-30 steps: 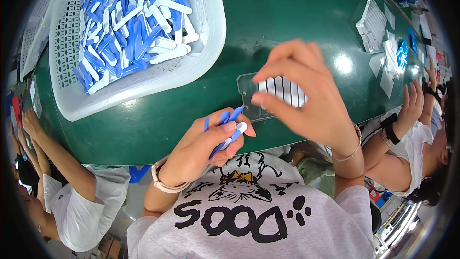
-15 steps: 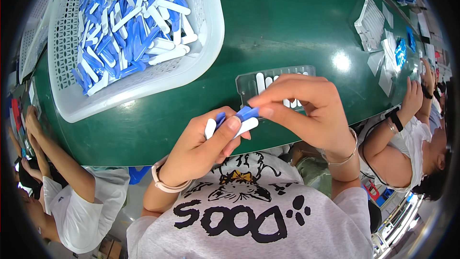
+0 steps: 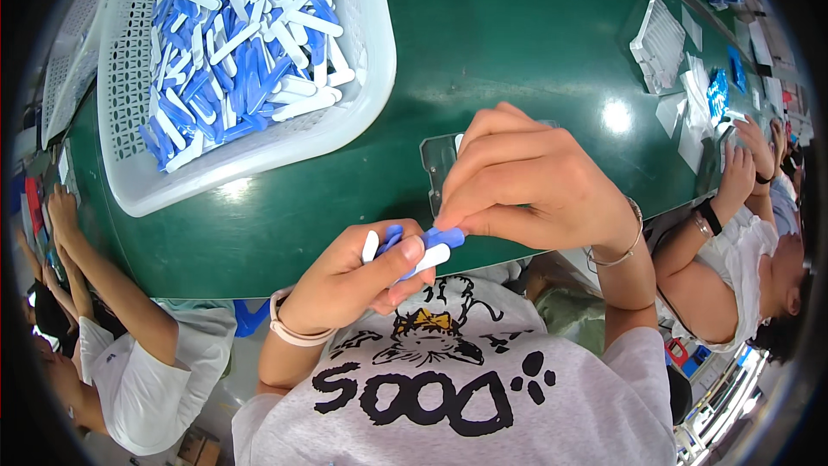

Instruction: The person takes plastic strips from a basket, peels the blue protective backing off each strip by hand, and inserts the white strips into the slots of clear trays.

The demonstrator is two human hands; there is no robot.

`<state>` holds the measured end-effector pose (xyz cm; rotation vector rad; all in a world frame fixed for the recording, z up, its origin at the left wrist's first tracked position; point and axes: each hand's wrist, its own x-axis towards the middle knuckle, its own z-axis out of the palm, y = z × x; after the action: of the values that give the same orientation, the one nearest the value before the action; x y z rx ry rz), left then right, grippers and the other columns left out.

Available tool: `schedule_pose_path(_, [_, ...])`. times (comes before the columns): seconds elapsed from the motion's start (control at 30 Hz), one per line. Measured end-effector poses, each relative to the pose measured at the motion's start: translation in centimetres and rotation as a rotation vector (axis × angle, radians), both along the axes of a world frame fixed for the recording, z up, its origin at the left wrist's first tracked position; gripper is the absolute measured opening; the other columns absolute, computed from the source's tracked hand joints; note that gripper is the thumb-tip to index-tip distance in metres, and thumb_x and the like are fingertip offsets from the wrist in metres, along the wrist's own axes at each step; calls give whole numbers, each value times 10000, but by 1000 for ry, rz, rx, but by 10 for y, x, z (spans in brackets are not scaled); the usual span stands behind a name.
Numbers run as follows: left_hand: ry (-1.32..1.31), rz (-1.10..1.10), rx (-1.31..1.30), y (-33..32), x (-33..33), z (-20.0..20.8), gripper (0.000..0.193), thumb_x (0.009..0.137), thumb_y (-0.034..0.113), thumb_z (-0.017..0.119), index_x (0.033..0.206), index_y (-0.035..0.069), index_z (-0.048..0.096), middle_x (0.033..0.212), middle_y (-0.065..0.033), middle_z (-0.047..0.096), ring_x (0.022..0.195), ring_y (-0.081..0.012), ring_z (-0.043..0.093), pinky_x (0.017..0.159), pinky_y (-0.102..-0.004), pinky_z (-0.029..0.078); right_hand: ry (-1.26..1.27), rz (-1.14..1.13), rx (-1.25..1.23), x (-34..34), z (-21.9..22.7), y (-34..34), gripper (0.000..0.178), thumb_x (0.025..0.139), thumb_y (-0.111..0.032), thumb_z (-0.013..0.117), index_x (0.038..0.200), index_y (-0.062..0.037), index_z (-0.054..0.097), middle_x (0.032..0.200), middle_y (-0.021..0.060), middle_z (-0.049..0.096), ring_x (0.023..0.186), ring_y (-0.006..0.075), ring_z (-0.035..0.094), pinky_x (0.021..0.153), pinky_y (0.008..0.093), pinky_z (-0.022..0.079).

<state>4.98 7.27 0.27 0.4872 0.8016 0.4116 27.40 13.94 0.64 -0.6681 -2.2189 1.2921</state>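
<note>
My left hand (image 3: 358, 274) is closed round a few small flat strips, its thumb pressing on top. A white round-ended strip (image 3: 432, 260) and a blue strip (image 3: 449, 238) stick out past the thumb. Another white end (image 3: 370, 246) shows at the other side of the grip. My right hand (image 3: 548, 181) pinches at the blue strip's upper edge with thumb and fingertips; the exact contact is partly hidden. Behind that hand lies a clear grey tray (image 3: 437, 166), mostly covered by my fingers.
A white perforated basket (image 3: 345, 125) heaped with blue and white strips (image 3: 246, 60) stands at the far left on the green table (image 3: 509, 43). At the far right lie a white ribbed tray (image 3: 658, 47) and plastic bags (image 3: 697, 95). People work at both sides.
My right hand has come down and left, its fingers now more bunched over the blue strip and covering more of the tray. My left hand has shifted slightly left and lower.
</note>
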Motion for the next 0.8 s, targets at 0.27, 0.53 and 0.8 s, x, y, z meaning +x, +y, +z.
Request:
schedule_pose_path(0.27, [-119, -77, 2, -2, -6, -2, 340, 992, 331, 456, 852, 30, 529, 611, 36, 423, 495, -25, 291, 428, -194, 225, 169, 16, 123, 0, 6, -3, 88, 749, -112, 721, 816, -137, 669, 886, -35, 611, 817, 182, 524, 726, 302, 359])
schedule_pose_path(0.53, [275, -30, 378, -12, -7, -2, 230, 964, 229, 514, 888, 14, 549, 637, -12, 481, 505, -71, 410, 440, -222, 304, -75, -258, 50, 6, 10, 11, 92, 703, -100, 682, 730, -102, 594, 1008, 20, 578, 961, 222, 498, 863, 351, 337])
schedule_pose_path(0.8, [725, -245, 1455, -12, 11, -3, 177, 732, -6, 642, 867, 40, 537, 1147, -116, 609, 616, -213, 623, 531, -301, 506, -396, -270, 222, -2, -7, 11, 97, 692, -110, 693, 720, -115, 600, 1039, 6, 514, 1032, 228, 417, 896, 373, 273])
